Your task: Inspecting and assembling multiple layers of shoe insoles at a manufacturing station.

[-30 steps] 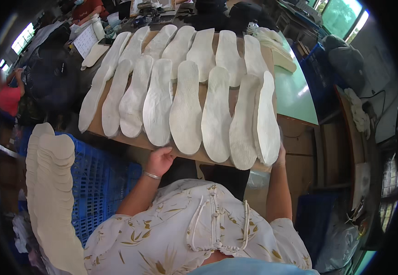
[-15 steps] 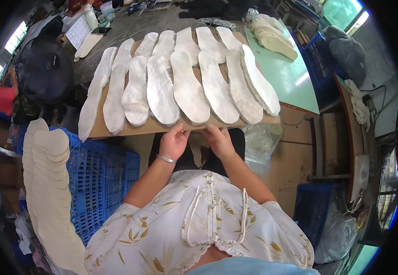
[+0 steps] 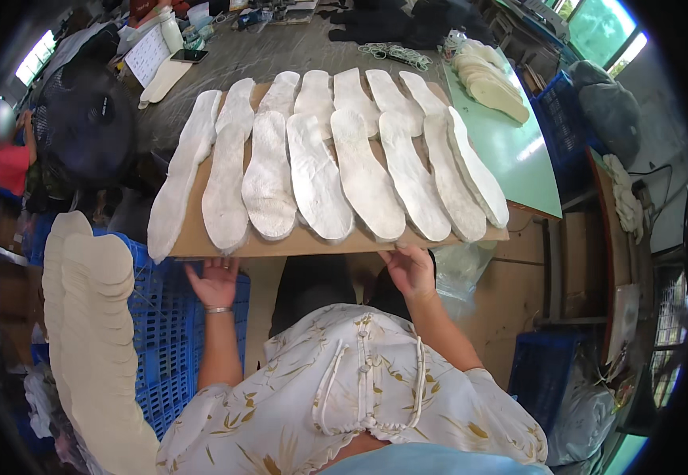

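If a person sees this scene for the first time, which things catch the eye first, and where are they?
First, the white insoles lying in overlapping rows on a brown board in the middle. The left hand and the right hand are at the board's near edge. At the left, a tall stack of cream insoles stands beside a blue crate.

A white sheet of paper (image 3: 147,54) with dark print lies tilted at the far left of the grey table (image 3: 296,55); a dark phone (image 3: 189,55) lies just beside it.
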A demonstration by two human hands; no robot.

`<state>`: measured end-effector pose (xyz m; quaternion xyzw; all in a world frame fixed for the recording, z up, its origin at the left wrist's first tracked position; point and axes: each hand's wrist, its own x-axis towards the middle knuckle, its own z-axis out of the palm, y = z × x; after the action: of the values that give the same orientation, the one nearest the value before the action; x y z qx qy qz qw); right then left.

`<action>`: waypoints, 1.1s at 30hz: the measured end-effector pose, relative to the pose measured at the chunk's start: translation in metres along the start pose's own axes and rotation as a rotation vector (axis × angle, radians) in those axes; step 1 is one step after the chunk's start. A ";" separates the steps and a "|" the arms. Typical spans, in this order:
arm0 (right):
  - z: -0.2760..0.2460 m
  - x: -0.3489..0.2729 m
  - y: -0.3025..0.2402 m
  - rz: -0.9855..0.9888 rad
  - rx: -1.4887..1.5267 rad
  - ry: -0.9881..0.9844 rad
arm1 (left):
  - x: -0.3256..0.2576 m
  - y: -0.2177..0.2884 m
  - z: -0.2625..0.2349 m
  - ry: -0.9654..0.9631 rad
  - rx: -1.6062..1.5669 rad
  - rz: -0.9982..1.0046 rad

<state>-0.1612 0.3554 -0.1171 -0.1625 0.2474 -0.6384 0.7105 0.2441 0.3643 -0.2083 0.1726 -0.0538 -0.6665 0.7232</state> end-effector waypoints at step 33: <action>0.078 0.082 0.001 -0.006 -0.240 -0.078 | 0.129 0.088 0.109 0.021 0.344 0.413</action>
<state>-0.1117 0.2680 -0.0650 -0.2719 0.2939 -0.5996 0.6929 0.3075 0.2231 -0.0973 0.2854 -0.1929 -0.4840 0.8044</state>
